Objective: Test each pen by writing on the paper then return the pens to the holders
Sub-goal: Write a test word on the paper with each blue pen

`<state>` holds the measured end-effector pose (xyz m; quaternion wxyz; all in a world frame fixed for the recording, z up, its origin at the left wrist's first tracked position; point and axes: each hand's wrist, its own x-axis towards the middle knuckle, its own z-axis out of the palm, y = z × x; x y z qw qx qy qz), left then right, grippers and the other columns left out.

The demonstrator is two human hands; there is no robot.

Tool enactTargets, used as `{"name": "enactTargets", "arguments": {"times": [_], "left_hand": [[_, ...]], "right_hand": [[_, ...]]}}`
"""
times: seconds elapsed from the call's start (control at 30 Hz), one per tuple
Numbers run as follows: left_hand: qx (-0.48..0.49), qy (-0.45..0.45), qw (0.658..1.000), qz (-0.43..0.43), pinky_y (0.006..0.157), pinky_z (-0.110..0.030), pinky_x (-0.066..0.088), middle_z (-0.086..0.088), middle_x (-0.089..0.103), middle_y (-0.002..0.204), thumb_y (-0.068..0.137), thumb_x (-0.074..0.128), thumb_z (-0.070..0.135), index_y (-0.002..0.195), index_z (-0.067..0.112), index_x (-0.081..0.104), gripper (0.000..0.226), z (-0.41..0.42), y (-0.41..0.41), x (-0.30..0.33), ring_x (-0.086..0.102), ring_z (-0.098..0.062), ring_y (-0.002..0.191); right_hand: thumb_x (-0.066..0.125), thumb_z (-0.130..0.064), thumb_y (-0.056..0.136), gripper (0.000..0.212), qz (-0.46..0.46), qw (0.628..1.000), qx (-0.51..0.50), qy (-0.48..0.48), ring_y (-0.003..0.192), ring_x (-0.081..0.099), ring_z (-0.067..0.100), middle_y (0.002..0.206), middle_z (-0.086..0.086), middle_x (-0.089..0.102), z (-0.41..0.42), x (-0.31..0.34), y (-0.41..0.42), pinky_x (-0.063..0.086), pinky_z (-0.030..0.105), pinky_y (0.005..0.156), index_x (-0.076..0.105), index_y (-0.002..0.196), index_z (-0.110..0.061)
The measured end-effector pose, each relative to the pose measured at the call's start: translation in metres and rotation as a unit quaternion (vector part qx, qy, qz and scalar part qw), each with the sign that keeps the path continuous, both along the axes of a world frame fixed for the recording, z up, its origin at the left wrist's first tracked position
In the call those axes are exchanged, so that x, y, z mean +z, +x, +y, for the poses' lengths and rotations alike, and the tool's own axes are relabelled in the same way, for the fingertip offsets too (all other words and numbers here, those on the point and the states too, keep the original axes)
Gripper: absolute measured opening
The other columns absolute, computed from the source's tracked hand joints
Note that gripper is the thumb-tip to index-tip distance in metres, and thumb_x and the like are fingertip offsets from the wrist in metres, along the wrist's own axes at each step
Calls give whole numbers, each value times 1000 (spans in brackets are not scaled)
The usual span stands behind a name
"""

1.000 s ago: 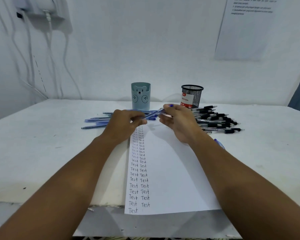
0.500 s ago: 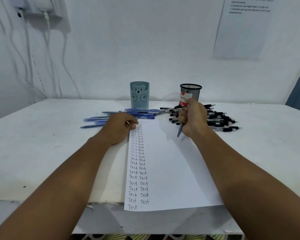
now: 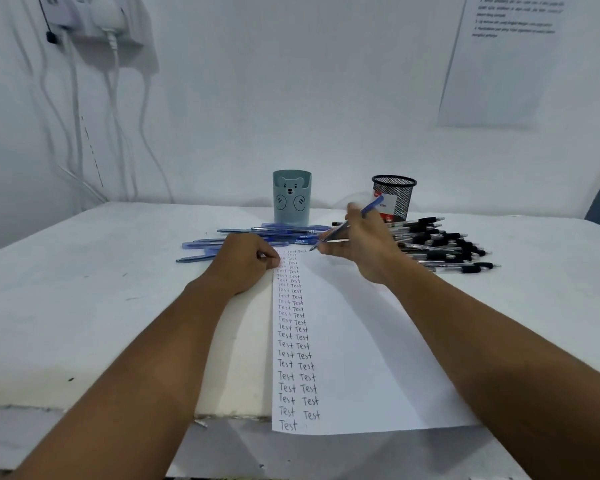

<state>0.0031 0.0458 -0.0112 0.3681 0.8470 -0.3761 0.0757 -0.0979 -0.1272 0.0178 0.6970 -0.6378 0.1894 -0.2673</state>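
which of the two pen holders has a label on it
The black mesh holder, right of the teal bear holder: it carries a red and white label; the teal one shows only a bear face.

You see the scene under soft, even, cool bluish light with no glare. Your forearms throw faint, diffuse shadows onto the paper (image 3: 354, 341) and desk (image 3: 84, 306). Wide-angle distortion bows the edges, and the wall notice (image 3: 510, 60) prints too blurred to read.

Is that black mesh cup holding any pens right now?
It looks empty: nothing pokes above the black mesh cup's rim, and the black pens lie piled on the table beside it.
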Motion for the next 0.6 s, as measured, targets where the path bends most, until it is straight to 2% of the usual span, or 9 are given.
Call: {"name": "enactTargets", "arguments": {"times": [0.03,0.1,0.17,0.23,0.37,0.5,0.6], "left_hand": [[-2,3,1000,-1,64,-6,34,0,69,89,84,73,13,95,11,78,12,0,1,0,54,-5,75],[-7,8,1000,-6,64,-6,33,-2,69,89,83,73,14,95,12,78,12,0,3,0,55,-8,77],[-15,10,1000,-4,62,-5,34,-1,68,87,82,75,15,94,13,78,12,1,5,1,55,-8,76],[-21,15,1000,-7,61,-3,34,3,67,83,81,76,18,92,15,78,11,2,9,1,54,-3,72],[-38,22,999,-22,62,-1,34,8,64,76,80,77,19,89,16,78,10,0,12,3,52,2,68],[-46,24,998,-32,63,1,33,11,62,73,81,76,18,89,16,79,9,-3,14,5,53,2,68],[-51,26,997,-47,65,1,33,9,61,73,81,76,16,91,13,79,10,-3,13,6,52,0,68]], "right_hand": [[45,-10,104,11,6,1000,12,0,55,66,25,90,21,62,1,2,4,61,36,67,35,109,-11],[57,7,94,32,23,999,15,-28,56,65,22,94,19,57,1,1,14,61,34,73,36,111,-11],[58,6,94,25,30,996,17,-80,58,62,21,86,17,59,6,-2,22,57,31,64,41,101,-11],[55,1,97,17,42,992,21,-115,62,62,22,78,15,62,9,-10,31,55,32,63,43,94,-12],[63,3,91,26,42,993,37,-106,65,63,25,83,19,62,5,-23,40,59,37,73,43,96,-12],[64,2,91,28,50,987,33,-152,61,59,23,79,20,63,-2,-25,37,50,31,58,42,95,-15],[65,6,89,28,43,987,37,-149,63,59,26,78,21,63,-4,-26,36,48,31,56,44,94,-12]]}}
